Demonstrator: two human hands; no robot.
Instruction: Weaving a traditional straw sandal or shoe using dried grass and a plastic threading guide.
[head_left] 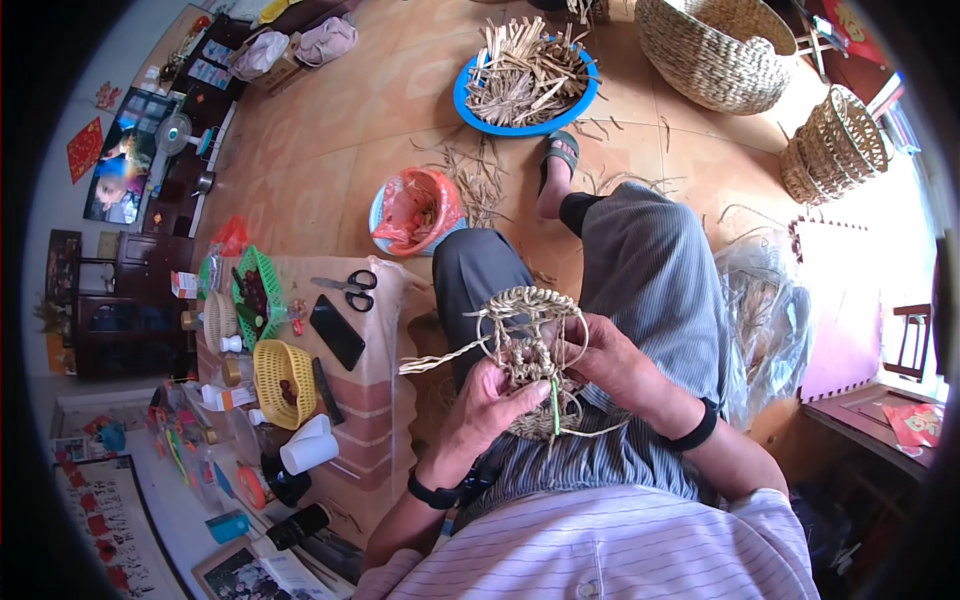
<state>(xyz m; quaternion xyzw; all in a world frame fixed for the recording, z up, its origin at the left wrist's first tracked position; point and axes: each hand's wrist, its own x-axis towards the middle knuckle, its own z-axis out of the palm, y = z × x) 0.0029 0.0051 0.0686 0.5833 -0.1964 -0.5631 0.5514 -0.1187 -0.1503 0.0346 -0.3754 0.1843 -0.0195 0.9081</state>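
Note:
A small, partly made woven straw basket (529, 299) is held above my lap, with open loops at its sides and a braided rim. My left hand (497, 398) pinches its lower near part, thumb laid across the weave. From the right, my right hand (606, 357) grips the side next to a round loop, its fingertips partly hidden behind the work. A twisted straw cord (443, 359) sticks out to the left. By my left thumb a thin green strip (555, 404) runs down the weave, and loose straw ends hang below it.
At left, a cloth-covered table (372, 398) bears scissors (350, 288), a black phone (338, 332), a green basket (258, 290) and a yellow basket (281, 383). Ahead stand a lined orange bin (418, 212) and a blue basin (524, 129) of dried straw. Woven baskets (716, 62) stand far right.

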